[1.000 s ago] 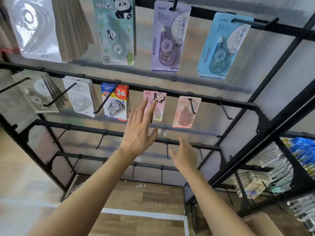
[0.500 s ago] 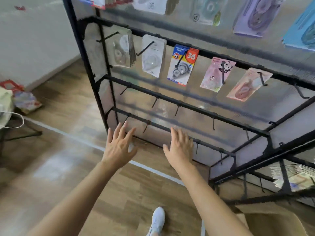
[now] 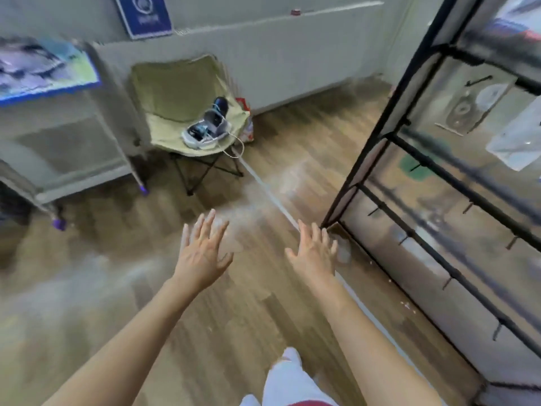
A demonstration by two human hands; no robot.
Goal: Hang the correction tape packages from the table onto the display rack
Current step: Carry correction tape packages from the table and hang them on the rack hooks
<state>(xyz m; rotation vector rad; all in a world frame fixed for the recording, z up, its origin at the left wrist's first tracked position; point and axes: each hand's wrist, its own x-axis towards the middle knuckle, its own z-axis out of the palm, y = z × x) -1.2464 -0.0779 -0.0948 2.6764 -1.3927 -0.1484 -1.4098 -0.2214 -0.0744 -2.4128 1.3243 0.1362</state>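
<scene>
Wood-plank floor (image 3: 123, 288) filled most of the view, blurred, w/ a pale wall behind. You had both hands out in front, empty: left hand (image 3: 202, 253) w/ fingers spread wide, right hand (image 3: 314, 254) the same, palms down, neither touching anything.

Step in hand, as I judged it: the fetch leg. You were between hangs, faced away from the display rack (image 3: 439, 183), which stood just right of your right hand. Its lower hooks looked bare; 2 or so packages (image 3: 471, 106) hung higher up, too blurred to read. No correction tape packages were in either hand. The table (image 3: 49, 80) sat well off to the upper left of your left hand, blue-edged, w/ blurred stuff on top. Probably the remaining packages, but you couldn't tell from this view.

Next move likely called for a reach to that table, 1 package gripped by the card edge so the hang hole stays free, then a turn back to an empty hook.

Other things: a folding chair (image 3: 164, 92) ahead of your left hand, shoes (image 3: 207, 127) on its seat, a white cord trailing off it. A white strip (image 3: 263, 186) ran across the floor between your hands. Chair legs & that cord were the trip risks on the way. Your white trouser leg (image 3: 285, 373) showed below your hands.
</scene>
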